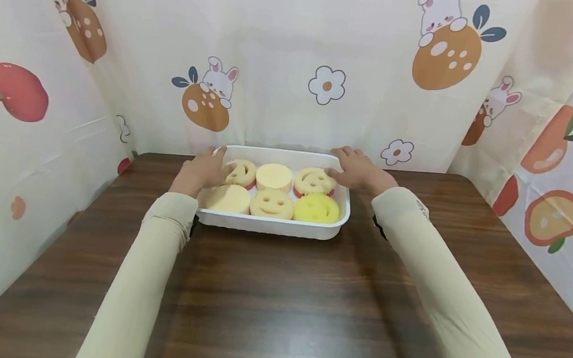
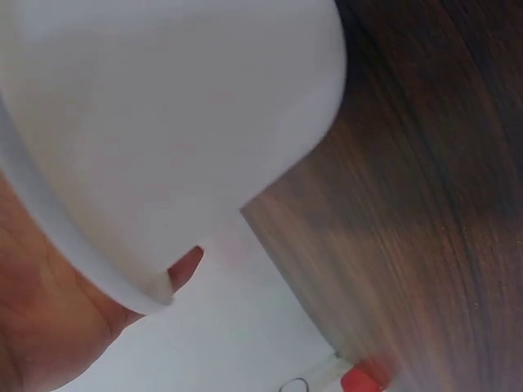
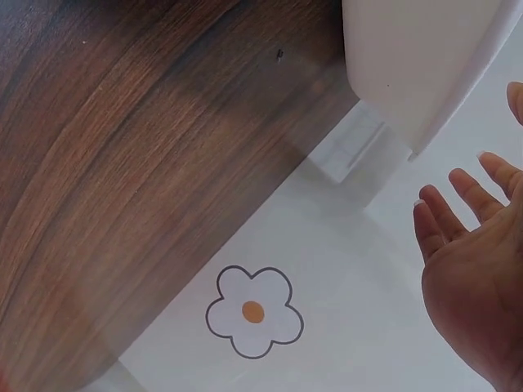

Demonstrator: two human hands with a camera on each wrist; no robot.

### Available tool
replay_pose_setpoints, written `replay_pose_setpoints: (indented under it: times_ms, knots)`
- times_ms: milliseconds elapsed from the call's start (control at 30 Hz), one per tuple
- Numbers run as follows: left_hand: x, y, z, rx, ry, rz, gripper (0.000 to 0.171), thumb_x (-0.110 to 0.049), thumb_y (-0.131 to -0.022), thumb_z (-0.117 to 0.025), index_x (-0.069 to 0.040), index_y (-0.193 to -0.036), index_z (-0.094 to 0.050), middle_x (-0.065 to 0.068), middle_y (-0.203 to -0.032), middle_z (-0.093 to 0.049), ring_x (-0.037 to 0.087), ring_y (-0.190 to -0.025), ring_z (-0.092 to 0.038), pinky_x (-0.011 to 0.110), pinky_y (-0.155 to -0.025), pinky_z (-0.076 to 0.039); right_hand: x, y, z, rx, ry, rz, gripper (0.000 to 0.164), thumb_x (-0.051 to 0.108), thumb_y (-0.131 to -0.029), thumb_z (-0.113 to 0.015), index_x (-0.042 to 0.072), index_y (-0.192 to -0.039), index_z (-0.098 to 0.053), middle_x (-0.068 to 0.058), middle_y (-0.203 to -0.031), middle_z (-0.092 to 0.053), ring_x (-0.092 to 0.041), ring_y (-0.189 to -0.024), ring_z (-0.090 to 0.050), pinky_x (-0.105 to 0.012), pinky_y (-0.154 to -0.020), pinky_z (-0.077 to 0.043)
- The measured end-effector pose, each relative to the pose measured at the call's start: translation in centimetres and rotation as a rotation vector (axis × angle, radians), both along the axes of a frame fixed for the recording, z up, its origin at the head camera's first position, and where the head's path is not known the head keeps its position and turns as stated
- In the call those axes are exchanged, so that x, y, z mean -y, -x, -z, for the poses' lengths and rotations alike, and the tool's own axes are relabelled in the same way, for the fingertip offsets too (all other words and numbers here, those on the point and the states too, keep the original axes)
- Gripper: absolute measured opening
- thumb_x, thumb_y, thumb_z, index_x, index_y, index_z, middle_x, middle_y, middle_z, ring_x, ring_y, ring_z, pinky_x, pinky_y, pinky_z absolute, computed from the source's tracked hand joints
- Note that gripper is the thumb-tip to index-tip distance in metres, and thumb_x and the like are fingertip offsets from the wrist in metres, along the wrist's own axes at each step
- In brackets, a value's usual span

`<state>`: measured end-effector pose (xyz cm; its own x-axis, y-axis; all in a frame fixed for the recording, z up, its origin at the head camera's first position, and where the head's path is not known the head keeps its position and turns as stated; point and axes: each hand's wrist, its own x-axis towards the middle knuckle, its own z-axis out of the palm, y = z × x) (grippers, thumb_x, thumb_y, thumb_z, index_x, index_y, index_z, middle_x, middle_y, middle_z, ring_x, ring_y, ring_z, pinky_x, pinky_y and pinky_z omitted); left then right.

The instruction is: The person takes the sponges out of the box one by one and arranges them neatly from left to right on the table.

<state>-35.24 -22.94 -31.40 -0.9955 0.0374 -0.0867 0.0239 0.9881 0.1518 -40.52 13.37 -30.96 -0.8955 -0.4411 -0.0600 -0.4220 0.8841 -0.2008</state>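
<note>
A white rectangular tray stands on the table near the back curtain. In it lie several round pieces that look like sponges: a bright yellow smiley one, pale smiley ones and plain discs. My left hand lies over the tray's left rim, thumb above the inside; the left wrist view shows its palm behind the rim. Beside the right end is my right hand, its thumb overlapping the rim in the head view. Apart from the tray wall in the right wrist view, its fingers are spread.
The brown wooden table reaches from the tray toward me. Curtains printed with rabbits, fruit and flowers hang along its back and both sides, close behind the tray.
</note>
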Motion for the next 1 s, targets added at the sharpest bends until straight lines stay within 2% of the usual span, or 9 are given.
replay_pose_setpoints:
  times_ms: [233,600,867,1000]
  knots:
    - [1.3,-0.2,1.4,0.055,-0.002,-0.023,0.076,-0.051,-0.103,-0.031,-0.004,-0.159,-0.008,0.028,-0.162,-0.016,0.055,-0.139,-0.036,0.07,-0.11,-0.029,0.8,0.1,0.9,0.005,-0.011,-0.017,0.069,0.046,-0.101,-0.048,0.007,-0.154,-0.028,-0.019,-0.16,-0.029,-0.043,-0.146,-0.026,-0.057,-0.121,-0.023]
    - [1.8,0.4,2.1,0.067,0.001,-0.032,0.074,-0.043,-0.105,-0.027,0.003,-0.157,-0.001,0.03,-0.161,-0.016,0.056,-0.136,-0.039,0.068,-0.111,-0.03,0.6,0.8,0.9,0.029,0.001,0.008,0.07,0.048,-0.101,-0.044,0.009,-0.156,-0.024,-0.018,-0.162,-0.024,-0.042,-0.15,-0.019,-0.057,-0.123,-0.018]
    - [2.0,0.8,2.8,0.046,0.007,-0.016,0.069,-0.034,-0.106,-0.023,0.01,-0.154,-0.002,0.036,-0.157,-0.017,0.056,-0.13,-0.044,0.066,-0.107,-0.037,0.6,1.2,1.0,0.029,0.001,0.003,0.07,0.048,-0.102,-0.043,0.009,-0.156,-0.023,-0.019,-0.162,-0.023,-0.042,-0.15,-0.017,-0.057,-0.123,-0.016]
    - [2.2,0.9,3.0,0.045,0.013,-0.01,0.067,-0.029,-0.105,-0.024,0.011,-0.154,-0.001,0.036,-0.156,-0.017,0.056,-0.127,-0.047,0.065,-0.104,-0.039,0.7,1.3,1.1,0.017,0.006,-0.004,0.07,0.048,-0.102,-0.043,0.008,-0.156,-0.025,-0.02,-0.161,-0.026,-0.043,-0.149,-0.019,-0.057,-0.123,-0.017]
